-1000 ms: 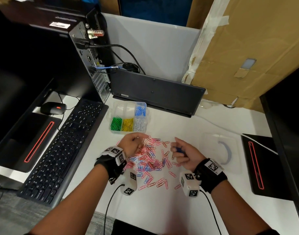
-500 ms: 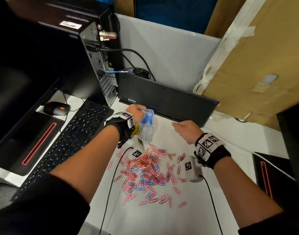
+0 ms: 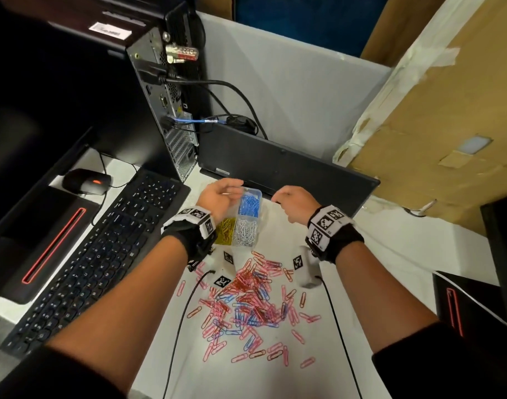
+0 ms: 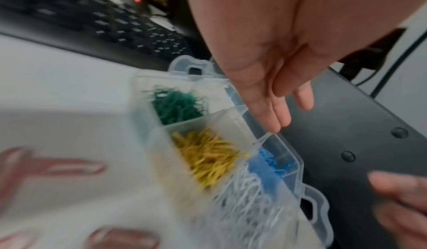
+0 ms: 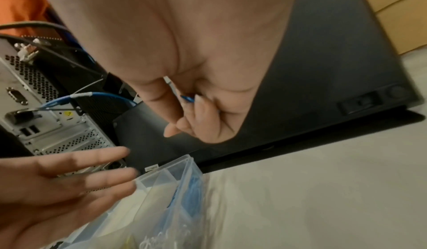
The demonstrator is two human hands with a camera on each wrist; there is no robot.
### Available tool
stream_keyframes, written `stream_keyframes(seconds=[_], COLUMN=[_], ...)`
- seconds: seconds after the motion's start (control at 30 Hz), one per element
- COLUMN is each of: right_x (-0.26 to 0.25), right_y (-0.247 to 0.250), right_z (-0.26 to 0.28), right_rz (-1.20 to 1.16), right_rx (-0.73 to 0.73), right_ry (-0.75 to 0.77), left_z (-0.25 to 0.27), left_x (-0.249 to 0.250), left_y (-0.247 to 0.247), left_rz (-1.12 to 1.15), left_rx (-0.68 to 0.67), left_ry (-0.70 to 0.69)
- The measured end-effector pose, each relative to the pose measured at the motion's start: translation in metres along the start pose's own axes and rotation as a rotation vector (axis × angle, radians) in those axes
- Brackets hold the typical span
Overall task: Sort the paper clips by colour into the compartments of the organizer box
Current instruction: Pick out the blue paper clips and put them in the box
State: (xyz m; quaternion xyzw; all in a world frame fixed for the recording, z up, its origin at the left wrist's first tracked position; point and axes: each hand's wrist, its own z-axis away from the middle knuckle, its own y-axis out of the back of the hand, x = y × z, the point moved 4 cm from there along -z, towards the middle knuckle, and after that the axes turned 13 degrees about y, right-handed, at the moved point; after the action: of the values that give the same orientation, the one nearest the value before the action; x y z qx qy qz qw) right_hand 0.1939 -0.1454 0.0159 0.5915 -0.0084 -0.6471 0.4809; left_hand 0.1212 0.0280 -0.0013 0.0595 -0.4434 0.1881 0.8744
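The right hand is curled, and in the right wrist view its fingers pinch a blue clip. It hangs just to the right of the organizer box, a little above its far end. The compartment with blue clips lies to the left of this hand and slightly below it, so I judge the coming move is short: leftward and down. The box's long axis seems to run sideways, under both hands, though the left one hides much of it. The left hand is spread, with straight fingers over the box's far left part; whether it touches the rim I cannot tell. The unsorted pile lies on the surface behind both wrists, toward the person.
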Motion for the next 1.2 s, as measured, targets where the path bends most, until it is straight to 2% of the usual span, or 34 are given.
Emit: stream_keyframes(seconds=[0.07,0.17,0.33,0.47,0.53,0.6,0.63,0.7,0.73,0.8,0.87,0.93,1.0,1.07,1.2], right_x=[-0.008,-0.025,-0.041,-0.034,-0.034,-0.035,-0.035,-0.022,-0.012,0.013,0.038,0.056,0.065,0.067,0.072], right_y=[-0.006,-0.017,-0.036,-0.051,-0.050,-0.039,-0.029,-0.010,-0.005,-0.009,-0.022,-0.038,-0.054,-0.064,-0.066], right_z=[-0.007,-0.019,-0.035,-0.039,-0.036,-0.026,-0.018,0.003,0.015,0.041,0.064,0.080,0.088,0.091,0.095], right_rz=[0.043,0.142,0.352,0.407,0.381,0.350,0.320,0.253,0.276,0.359,0.291,0.244,0.282,0.296,0.161], right_rx=[-0.009,-0.002,-0.068,-0.113,-0.118,-0.043,0.046,0.227,0.244,0.127,0.010,-0.027,-0.026,0.037,0.107], right_ry=[0.043,0.131,0.186,0.199,0.223,0.275,0.299,0.298,0.272,0.195,0.132,0.106,0.121,0.160,0.165], left_z=[0.010,0.032,0.067,0.079,0.081,0.079,0.079,0.080,0.081,0.081,0.081,0.080,0.081,0.083,0.088], left_x=[-0.017,-0.041,-0.066,-0.073,-0.076,-0.081,-0.083,-0.086,-0.087,-0.089,-0.093,-0.096,-0.097,-0.099,-0.104], left_y=[0.012,0.023,0.021,0.011,0.003,-0.006,-0.012,-0.025,-0.031,-0.038,-0.041,-0.040,-0.038,-0.033,-0.018], left_rz=[-0.012,-0.155,-0.427,-0.813,-0.918,-0.989,-1.047,-1.175,-1.207,-1.232,-1.256,-1.263,-1.258,-1.203,-0.999], left_rx=[0.025,0.080,-0.017,-0.031,-0.030,-0.053,-0.076,-0.104,-0.111,-0.099,-0.075,-0.070,-0.062,-0.057,-0.033], left_ry=[-0.034,-0.052,-0.067,-0.244,-0.302,-0.346,-0.364,-0.389,-0.380,-0.349,-0.326,-0.306,-0.287,-0.255,-0.176])
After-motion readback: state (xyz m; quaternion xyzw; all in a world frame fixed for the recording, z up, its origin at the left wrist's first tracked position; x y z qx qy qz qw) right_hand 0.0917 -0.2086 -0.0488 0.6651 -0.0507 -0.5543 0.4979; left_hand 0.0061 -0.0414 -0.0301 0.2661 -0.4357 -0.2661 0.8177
